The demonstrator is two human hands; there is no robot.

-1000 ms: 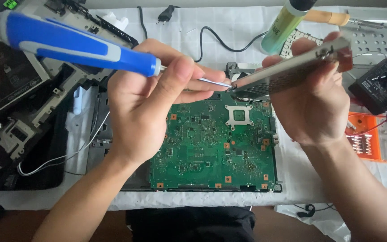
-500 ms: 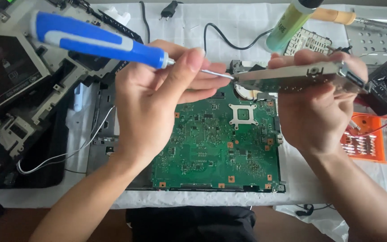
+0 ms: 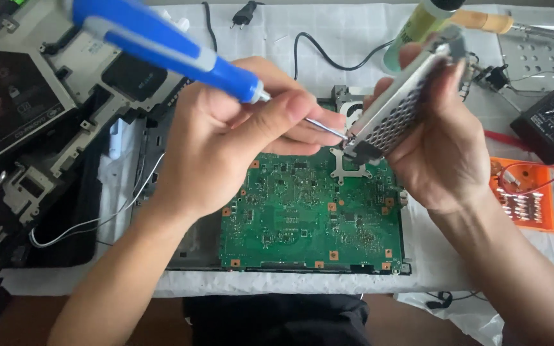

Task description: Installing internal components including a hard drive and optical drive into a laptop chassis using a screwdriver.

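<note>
The left hand [image 3: 226,147] grips a blue screwdriver [image 3: 161,48], tip at the perforated metal bracket [image 3: 395,109] clamped in the right hand [image 3: 440,154] above the green circuit board [image 3: 309,218]; best keep the tip seated squarely.

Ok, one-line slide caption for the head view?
Left hand drives a blue screwdriver into a perforated metal bracket held by the right hand above a green circuit board.

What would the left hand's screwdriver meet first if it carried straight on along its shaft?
The left hand aims the blue screwdriver down-right; its tip already sits at the lower corner of the perforated metal bracket held by the right hand. That bracket comes first.
</note>
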